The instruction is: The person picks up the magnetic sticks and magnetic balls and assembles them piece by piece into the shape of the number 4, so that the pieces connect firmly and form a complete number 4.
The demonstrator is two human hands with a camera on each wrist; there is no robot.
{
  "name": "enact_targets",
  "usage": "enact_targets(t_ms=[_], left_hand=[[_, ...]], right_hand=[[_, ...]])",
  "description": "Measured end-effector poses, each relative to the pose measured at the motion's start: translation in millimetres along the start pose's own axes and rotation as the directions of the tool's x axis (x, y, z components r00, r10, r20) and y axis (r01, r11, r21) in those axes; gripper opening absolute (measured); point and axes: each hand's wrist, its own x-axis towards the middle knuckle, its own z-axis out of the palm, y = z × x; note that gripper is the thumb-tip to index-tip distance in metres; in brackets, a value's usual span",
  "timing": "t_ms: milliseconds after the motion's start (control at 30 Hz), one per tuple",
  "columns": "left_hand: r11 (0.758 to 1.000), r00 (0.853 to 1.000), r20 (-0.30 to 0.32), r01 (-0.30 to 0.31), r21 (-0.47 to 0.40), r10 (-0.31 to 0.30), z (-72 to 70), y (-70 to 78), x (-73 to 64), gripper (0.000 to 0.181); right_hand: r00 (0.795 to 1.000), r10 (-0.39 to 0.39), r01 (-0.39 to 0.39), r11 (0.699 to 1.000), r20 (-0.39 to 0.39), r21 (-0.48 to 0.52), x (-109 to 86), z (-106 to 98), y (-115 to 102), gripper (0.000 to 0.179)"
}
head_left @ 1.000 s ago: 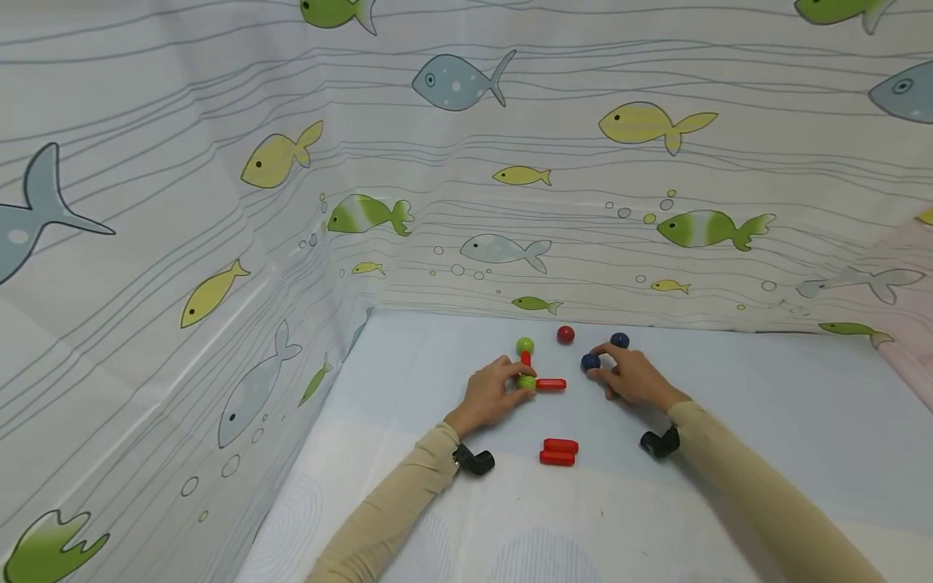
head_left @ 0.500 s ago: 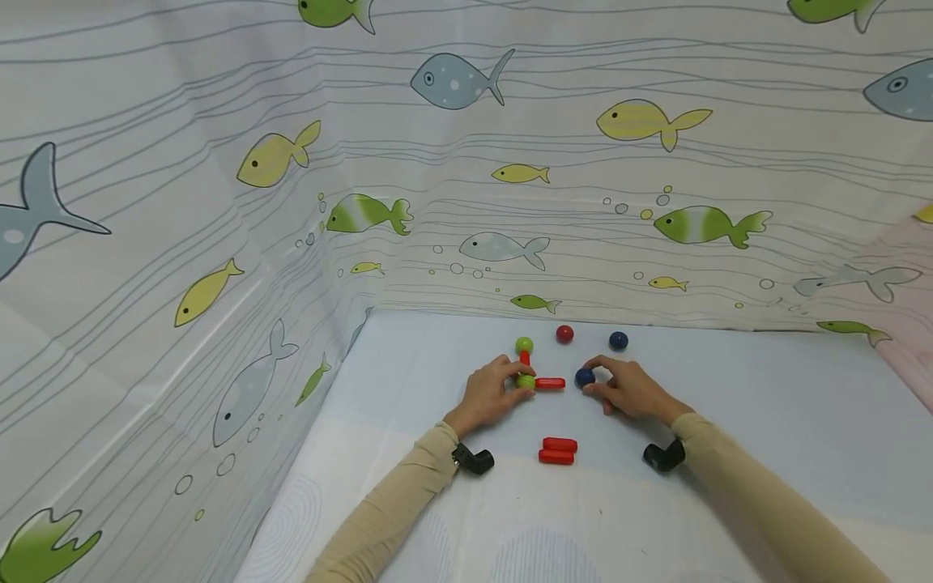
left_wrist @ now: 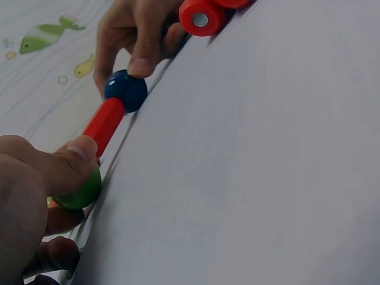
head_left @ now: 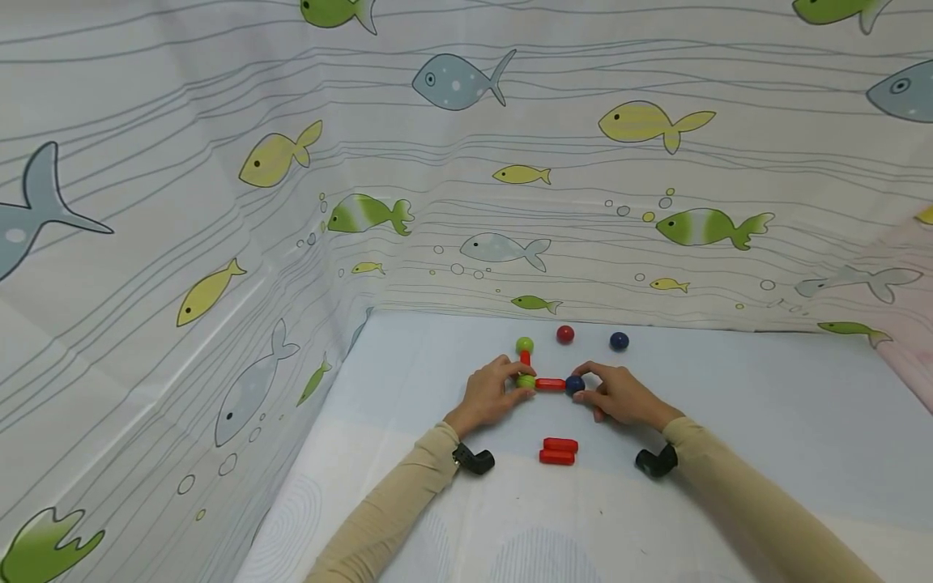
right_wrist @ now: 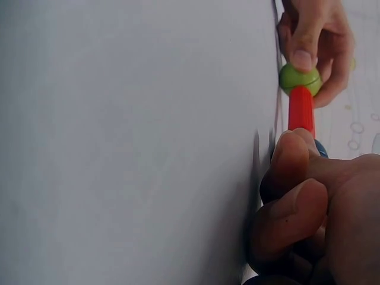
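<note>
My left hand [head_left: 494, 393] pinches a green ball [head_left: 526, 382] between thumb and fingers. A red rod [head_left: 550, 385] runs rightward from that ball to a dark blue ball [head_left: 575, 385], which my right hand [head_left: 619, 395] pinches. In the left wrist view the blue ball [left_wrist: 126, 91] sits right at the end of the red rod [left_wrist: 108, 124]. A second red rod [head_left: 526, 357] leads away from the held green ball to another green ball [head_left: 525, 346]. The right wrist view shows the blue ball mostly hidden behind my right fingers.
Two red rods [head_left: 559, 451] lie side by side nearer me; the left wrist view shows a pale metallic disc in one rod's end [left_wrist: 200, 19]. A red ball [head_left: 565, 334] and another dark blue ball [head_left: 619, 341] rest at the back, before a fish-printed curtain [head_left: 452, 186].
My right hand has carried the blue ball left and toward me, from near the other blue ball to the red rod's free end. My left hand has kept its place on the green ball.
</note>
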Motion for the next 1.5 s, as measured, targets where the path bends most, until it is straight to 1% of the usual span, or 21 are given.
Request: enact_targets(t_ms=[300,633,767,867,967,1067,1133,1267,1367,1500], left_hand=[[1.000,1.000,-0.003,0.002,0.007,-0.002,-2.1,0.5,-0.1,0.032],[1.000,1.000,0.016,0.020,0.004,-0.020,1.3,-0.6,-0.3,0.032],[1.000,1.000,0.016,0.020,0.010,-0.020,2.0,-1.4,0.3,0.032],[1.000,1.000,0.013,0.018,0.006,-0.019,2.8,-2.2,0.5,0.032],[1.000,1.000,0.005,0.017,0.004,-0.017,3.3,-2.7,0.7,0.032],[1.000,1.000,0.007,0.015,0.003,-0.015,3.2,-2.0,0.5,0.032],[1.000,1.000,0.006,0.012,0.003,-0.012,2.7,-1.3,0.3,0.032],[1.000,1.000,0.003,0.011,0.002,-0.011,1.6,-0.3,0.6,0.032],[1.000,1.000,0.007,0.019,0.003,-0.019,1.5,-0.3,1.0,0.032],[1.000,1.000,0.010,0.027,0.003,-0.027,2.8,-1.1,0.9,0.032]], right_hand=[[1.000,0.005,-0.005,1.000,0.001,0.011,-0.6,0,-3,0.044],[1.000,0.001,-0.001,1.000,-0.007,0.004,-0.2,2,0,0.044],[1.000,0.025,-0.026,1.000,-0.018,-0.005,-2.5,2,-3,0.055],[0.997,0.048,-0.048,0.999,-0.055,-0.009,-5.1,3,-5,0.063],[0.991,0.065,-0.067,0.998,-0.113,-0.009,-8.5,7,-5,0.057],[0.991,0.062,-0.066,0.998,-0.123,-0.023,-14.6,12,-9,0.043],[0.995,0.038,-0.041,0.998,-0.090,-0.037,-19.4,15,-12,0.034],[0.999,-0.045,0.045,0.997,-0.008,-0.070,-27.5,20,-21,0.020],[0.995,-0.098,0.100,0.991,0.025,-0.086,-31.1,23,-27,0.017],[0.991,-0.128,0.131,0.985,0.036,-0.112,-32.5,26,-32,0.015]])
